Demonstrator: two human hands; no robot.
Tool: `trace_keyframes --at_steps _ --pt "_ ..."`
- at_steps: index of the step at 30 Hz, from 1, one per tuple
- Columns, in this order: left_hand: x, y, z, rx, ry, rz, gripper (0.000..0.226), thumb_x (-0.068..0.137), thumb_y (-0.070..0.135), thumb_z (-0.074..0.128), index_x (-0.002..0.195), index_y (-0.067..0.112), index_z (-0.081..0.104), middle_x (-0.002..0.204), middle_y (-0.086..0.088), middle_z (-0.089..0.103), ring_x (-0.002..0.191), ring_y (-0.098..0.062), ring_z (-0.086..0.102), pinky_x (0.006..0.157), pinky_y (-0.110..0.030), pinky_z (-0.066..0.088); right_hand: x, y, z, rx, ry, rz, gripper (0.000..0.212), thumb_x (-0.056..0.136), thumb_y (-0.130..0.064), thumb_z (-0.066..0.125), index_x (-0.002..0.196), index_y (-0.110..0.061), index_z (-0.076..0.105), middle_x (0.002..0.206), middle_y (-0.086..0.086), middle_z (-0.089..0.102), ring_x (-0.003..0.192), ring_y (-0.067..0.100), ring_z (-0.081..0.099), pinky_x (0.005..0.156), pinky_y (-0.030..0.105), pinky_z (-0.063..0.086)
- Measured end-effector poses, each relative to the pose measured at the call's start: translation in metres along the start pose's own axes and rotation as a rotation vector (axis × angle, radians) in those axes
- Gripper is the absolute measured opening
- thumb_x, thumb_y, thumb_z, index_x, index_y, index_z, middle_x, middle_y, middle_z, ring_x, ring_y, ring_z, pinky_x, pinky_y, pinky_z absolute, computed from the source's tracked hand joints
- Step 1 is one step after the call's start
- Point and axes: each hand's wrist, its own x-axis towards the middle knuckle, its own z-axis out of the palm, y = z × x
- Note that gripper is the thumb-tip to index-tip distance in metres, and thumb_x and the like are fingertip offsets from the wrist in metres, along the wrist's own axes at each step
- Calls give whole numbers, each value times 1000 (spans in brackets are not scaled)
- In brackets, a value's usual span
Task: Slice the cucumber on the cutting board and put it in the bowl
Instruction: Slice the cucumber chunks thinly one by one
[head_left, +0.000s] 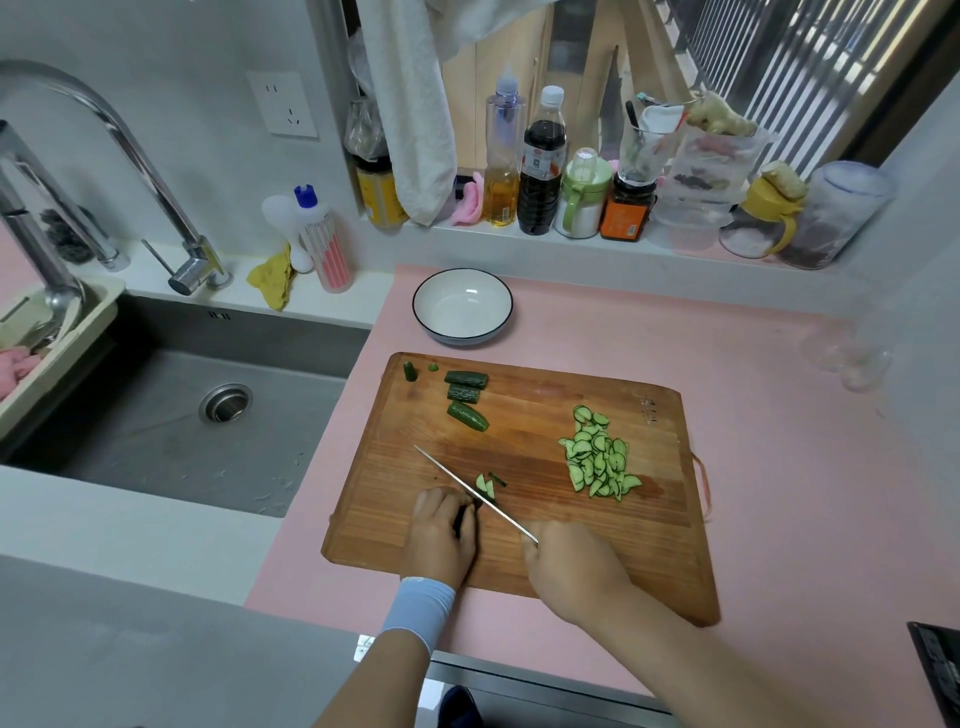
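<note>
Here, low in the centre of the frame, the left hand (439, 535) lies knuckles up, its fingers curled over a cucumber piece (461, 519) and pinning it to the cutting board (545, 415). The right hand (571, 571) is wrapped round the handle of a knife (452, 475), whose thin steel blade runs diagonally toward the upper left, just beside the left fingertips. The handle is wholly hidden inside the fist. Only a dark green sliver of the held piece shows under the fingers, so its length cannot be told. A few fresh slices (485, 483) lean at the blade's far side. Right of them lies a loose pile (597, 462) of thin half-moons, pale-fleshed and dark-edged. Three stubby chunks (465, 395) with bumpy skin sit at the board's upper left. The board is striped wood with rounded corners and rests on a pink tabletop (753, 389). Above it stands the round, glossy white bowl (462, 312) with a dark rim.
</note>
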Motion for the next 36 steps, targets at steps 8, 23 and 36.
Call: trace_keyframes --at_steps 8,23,36 --pt "-1 -1 0 15 -8 -13 14 78 1 73 78 12 64 80 0 58 81 -17 50 80 -16 37 -3 -2 1 -31 29 -21 25 102 -28 40 97 -23 64 87 1 65 80 25 57 66 31 41" --pt "0 -2 0 13 4 -35 17 74 -1 75 73 10 62 77 -3 58 81 -16 48 76 -16 37 -19 7 0 -64 52 -53 24 103 -32 39 89 -27 59 78 -2 62 70 21 53 61 31 40" --pt "-4 -2 -1 25 1 -35 14 78 1 74 76 10 63 79 -2 54 81 -18 48 79 -16 35 1 -9 5 -38 28 -25 22 102 -29 41 86 -27 55 93 5 69 87 29 64 65 31 40"
